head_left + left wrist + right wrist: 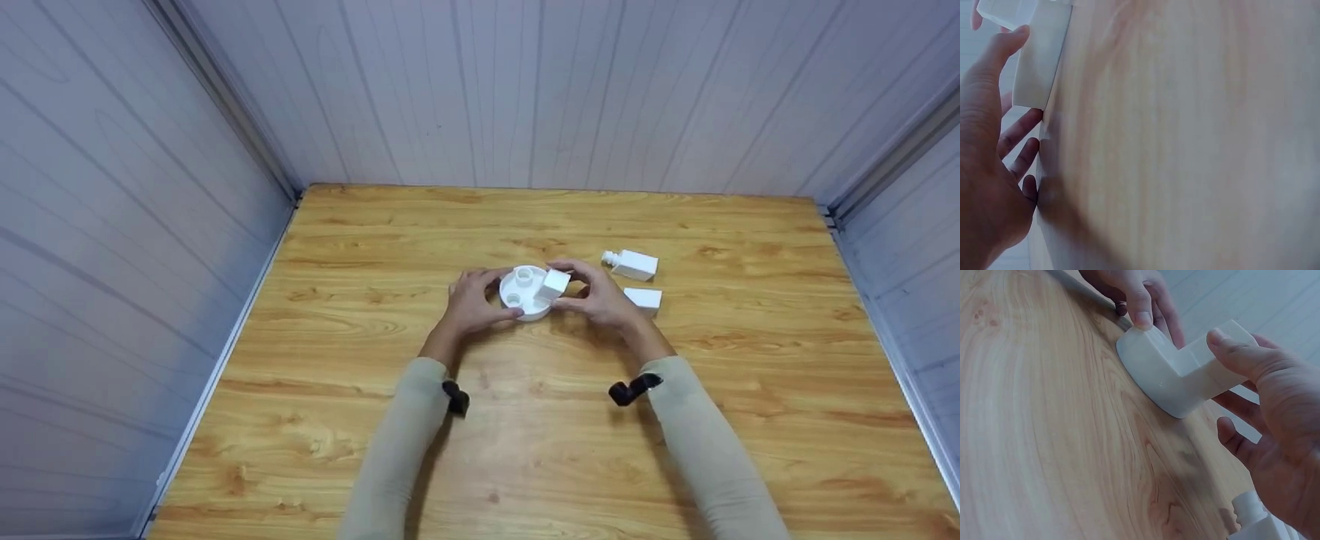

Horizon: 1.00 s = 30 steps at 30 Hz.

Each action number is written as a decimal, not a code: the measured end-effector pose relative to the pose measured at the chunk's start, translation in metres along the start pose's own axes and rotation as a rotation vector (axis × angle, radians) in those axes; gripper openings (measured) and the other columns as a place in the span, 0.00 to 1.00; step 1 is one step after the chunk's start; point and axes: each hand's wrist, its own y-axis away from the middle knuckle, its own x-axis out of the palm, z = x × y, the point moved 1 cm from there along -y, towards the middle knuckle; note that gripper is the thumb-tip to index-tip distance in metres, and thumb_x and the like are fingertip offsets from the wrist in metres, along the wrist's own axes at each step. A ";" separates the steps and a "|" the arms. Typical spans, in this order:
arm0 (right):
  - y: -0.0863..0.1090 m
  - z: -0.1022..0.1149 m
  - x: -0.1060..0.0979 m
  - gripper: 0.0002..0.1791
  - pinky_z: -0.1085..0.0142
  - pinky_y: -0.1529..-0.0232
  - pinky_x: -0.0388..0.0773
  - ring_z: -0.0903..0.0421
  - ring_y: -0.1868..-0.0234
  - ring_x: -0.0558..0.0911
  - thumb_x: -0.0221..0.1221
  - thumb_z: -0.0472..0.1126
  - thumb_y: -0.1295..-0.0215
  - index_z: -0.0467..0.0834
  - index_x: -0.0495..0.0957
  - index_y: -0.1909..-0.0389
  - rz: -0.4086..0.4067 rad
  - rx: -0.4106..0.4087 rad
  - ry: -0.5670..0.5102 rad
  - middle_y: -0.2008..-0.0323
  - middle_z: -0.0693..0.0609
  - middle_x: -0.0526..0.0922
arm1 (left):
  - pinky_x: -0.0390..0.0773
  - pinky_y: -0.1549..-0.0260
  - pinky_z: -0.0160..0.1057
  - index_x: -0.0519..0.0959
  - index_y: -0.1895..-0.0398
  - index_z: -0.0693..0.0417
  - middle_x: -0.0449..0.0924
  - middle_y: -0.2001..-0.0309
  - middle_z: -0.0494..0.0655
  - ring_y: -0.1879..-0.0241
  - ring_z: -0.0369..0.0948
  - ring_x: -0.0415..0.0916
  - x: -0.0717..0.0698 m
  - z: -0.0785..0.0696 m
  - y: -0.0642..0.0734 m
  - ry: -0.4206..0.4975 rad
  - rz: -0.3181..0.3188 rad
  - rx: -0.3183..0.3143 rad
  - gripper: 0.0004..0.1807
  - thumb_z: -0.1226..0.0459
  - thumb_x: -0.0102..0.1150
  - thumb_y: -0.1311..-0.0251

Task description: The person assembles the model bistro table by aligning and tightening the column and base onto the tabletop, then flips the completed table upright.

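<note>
A round white base [533, 310] with raised ring sockets sits on the wooden table. My left hand [472, 304] grips its left side, thumb on the near rim and fingers round the far side. A white square-sided bottle [556, 280] stands tilted at the base's right side, flat end up. My right hand [600, 298] holds that bottle between thumb and fingers. In the right wrist view the bottle [1204, 363] meets the base [1148, 371], its lower end hidden within the rim. The left wrist view shows the base's side wall [1043, 56] beside my left fingers.
Right of my right hand lies a white square bottle [637, 265] on its side, its threaded neck pointing left. Another white square piece [645, 299] lies just nearer, partly hidden by my hand. Pale panel walls [495, 90] border the wooden table [525, 450].
</note>
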 end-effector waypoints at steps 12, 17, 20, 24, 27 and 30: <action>0.028 -0.009 -0.029 0.36 0.65 0.46 0.82 0.32 0.23 0.78 0.73 0.27 0.30 0.38 0.76 0.22 -0.103 -0.022 0.058 0.23 0.33 0.79 | 0.70 0.37 0.59 0.81 0.22 0.38 0.80 0.29 0.54 0.27 0.56 0.73 0.012 -0.005 -0.003 0.038 -0.096 0.078 0.47 0.39 0.84 0.47; 0.041 -0.006 -0.045 0.34 0.71 0.46 0.81 0.37 0.25 0.79 0.72 0.27 0.29 0.38 0.77 0.23 -0.143 -0.008 0.067 0.24 0.33 0.79 | 0.71 0.39 0.60 0.83 0.25 0.36 0.81 0.30 0.51 0.28 0.54 0.74 0.019 -0.017 -0.005 0.015 -0.166 0.132 0.45 0.37 0.84 0.48; 0.050 -0.007 -0.055 0.34 0.75 0.47 0.82 0.49 0.27 0.80 0.73 0.29 0.28 0.38 0.77 0.23 -0.167 -0.001 0.064 0.24 0.34 0.79 | 0.70 0.36 0.63 0.83 0.25 0.40 0.81 0.28 0.52 0.26 0.56 0.73 0.017 -0.033 -0.001 0.032 -0.170 0.141 0.45 0.43 0.87 0.48; 0.061 -0.010 -0.068 0.33 0.76 0.48 0.82 0.67 0.34 0.80 0.74 0.31 0.29 0.38 0.79 0.25 -0.221 0.017 0.073 0.25 0.35 0.80 | 0.70 0.34 0.63 0.82 0.25 0.44 0.81 0.28 0.53 0.25 0.56 0.73 0.020 -0.048 -0.001 0.043 -0.176 0.150 0.44 0.48 0.89 0.47; 0.068 -0.014 -0.076 0.32 0.78 0.50 0.80 0.73 0.38 0.77 0.75 0.31 0.29 0.38 0.80 0.25 -0.251 0.021 0.114 0.26 0.35 0.80 | 0.71 0.34 0.61 0.82 0.26 0.45 0.82 0.30 0.53 0.27 0.55 0.75 0.023 -0.058 -0.002 0.060 -0.196 0.151 0.44 0.50 0.90 0.48; 0.075 -0.019 -0.082 0.32 0.76 0.50 0.78 0.70 0.37 0.74 0.75 0.31 0.30 0.38 0.81 0.26 -0.270 0.029 0.141 0.21 0.35 0.75 | 0.73 0.35 0.60 0.82 0.27 0.47 0.83 0.34 0.53 0.32 0.54 0.79 0.028 -0.066 -0.003 0.081 -0.214 0.164 0.43 0.52 0.90 0.48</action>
